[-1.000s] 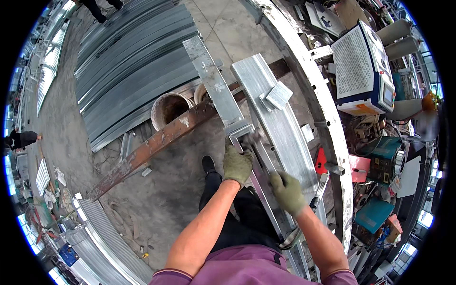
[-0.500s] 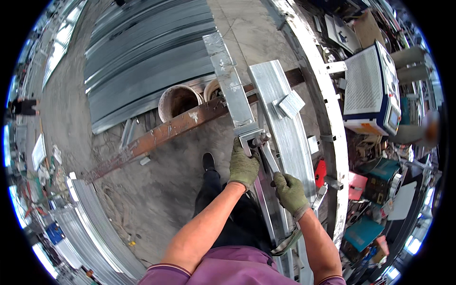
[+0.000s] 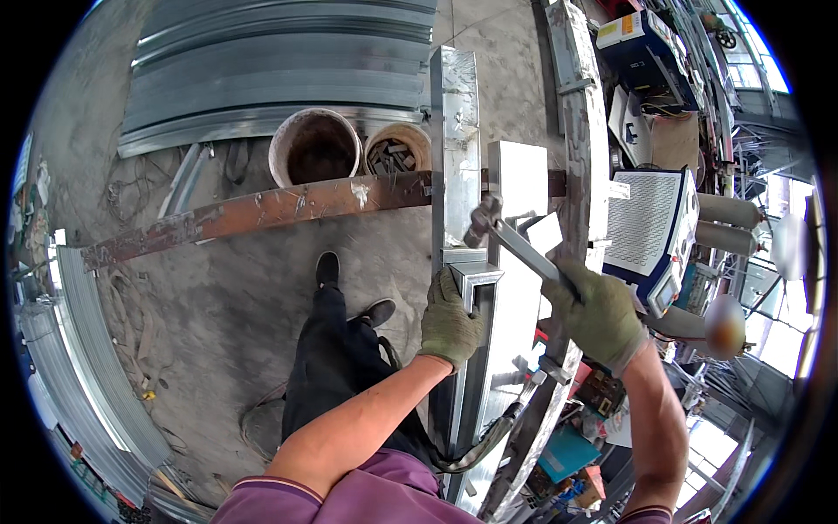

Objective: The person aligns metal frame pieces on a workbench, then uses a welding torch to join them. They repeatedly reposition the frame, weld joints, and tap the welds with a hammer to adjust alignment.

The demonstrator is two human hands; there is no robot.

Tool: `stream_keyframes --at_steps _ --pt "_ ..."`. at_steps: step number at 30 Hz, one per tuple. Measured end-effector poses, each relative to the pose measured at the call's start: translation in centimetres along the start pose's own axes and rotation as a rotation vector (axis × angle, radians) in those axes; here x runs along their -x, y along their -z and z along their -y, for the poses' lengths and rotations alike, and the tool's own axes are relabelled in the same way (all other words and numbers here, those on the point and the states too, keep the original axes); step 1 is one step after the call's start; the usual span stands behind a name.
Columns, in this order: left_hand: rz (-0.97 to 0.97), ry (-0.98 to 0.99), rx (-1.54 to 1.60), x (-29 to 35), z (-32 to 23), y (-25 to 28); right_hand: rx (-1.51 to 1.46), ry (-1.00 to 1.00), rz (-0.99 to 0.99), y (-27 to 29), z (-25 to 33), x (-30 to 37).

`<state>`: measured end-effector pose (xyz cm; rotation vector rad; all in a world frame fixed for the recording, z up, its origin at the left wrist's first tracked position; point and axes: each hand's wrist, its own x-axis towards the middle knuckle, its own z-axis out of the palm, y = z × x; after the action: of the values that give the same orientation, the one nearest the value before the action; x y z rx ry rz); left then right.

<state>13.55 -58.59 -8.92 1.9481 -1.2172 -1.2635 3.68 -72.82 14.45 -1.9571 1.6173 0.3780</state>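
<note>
My right hand (image 3: 602,316), in a green work glove, grips the handle of a hammer (image 3: 526,252). The hammer's head is raised just above and beside a U-shaped metal bracket (image 3: 477,276). Around the bracket's near left side my gloved left hand (image 3: 450,321) is closed, its fingertips at the bracket's upper edge. That bracket sits across a long galvanized steel channel (image 3: 456,166), which runs away from me. To its right lies a wider bright metal profile (image 3: 517,179), with a small metal plate (image 3: 545,232) on it.
A rusty beam (image 3: 262,223) crosses under the profiles. Beyond it stand a white bucket (image 3: 278,157) and a smaller bucket (image 3: 377,140) with metal pieces inside. Stacked corrugated sheets (image 3: 279,65) lie farther off. On the right are a long rail (image 3: 583,131) and a white-and-blue machine (image 3: 646,218).
My right hand has lifted the hammer up and to the right, off the bracket. The left hand stays at the bracket. The whole view has turned and shifted.
</note>
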Motion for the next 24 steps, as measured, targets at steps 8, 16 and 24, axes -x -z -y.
stream_keyframes --at_steps 8,16,24 --pt "0.014 -0.026 -0.033 -0.1 0.3 0.0 0.433 -0.154 0.433 1.6 5.7 -4.4" --pt "0.017 -0.022 -0.062 0.1 0.4 0.0 0.273 -0.155 0.257 1.4 6.6 -3.3" --pt "-0.001 -0.06 -0.076 -0.1 0.5 0.1 0.233 -0.165 0.243 1.7 6.2 -1.9"
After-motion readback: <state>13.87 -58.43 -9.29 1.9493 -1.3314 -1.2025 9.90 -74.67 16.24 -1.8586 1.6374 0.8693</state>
